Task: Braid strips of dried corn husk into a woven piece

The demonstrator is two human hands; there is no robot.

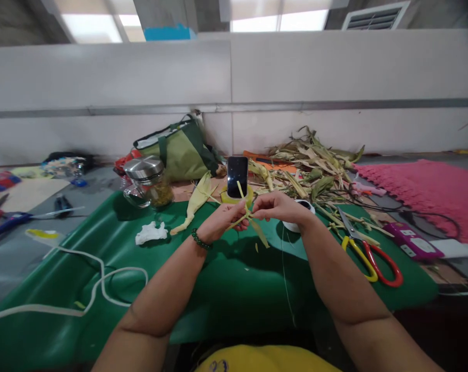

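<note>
Over the middle of the green mat [234, 289], my left hand [227, 219] is closed on pale yellow-green corn husk strips [259, 233], which cross and stick out in several directions. My right hand [275, 207] pinches the same strips from the other side, its fingertips close to the left thumb. Just below the hands, a small husk scrap [256, 248] lies on the mat. To the left of my left hand is a whole pale husk [198, 201]. Near my right wrist sits a white spool [292, 226], partly hidden, with a thin thread [284, 274] trailing down the mat.
A phone [237, 178] stands upright behind my hands. Scissors [368, 253] with yellow and red handles lie right, beside a purple box [412, 242]. Dried husks [315, 160] are heaped behind. Leftward are a glass jar [149, 181], crumpled white tissue [151, 233] and a white cord [98, 284].
</note>
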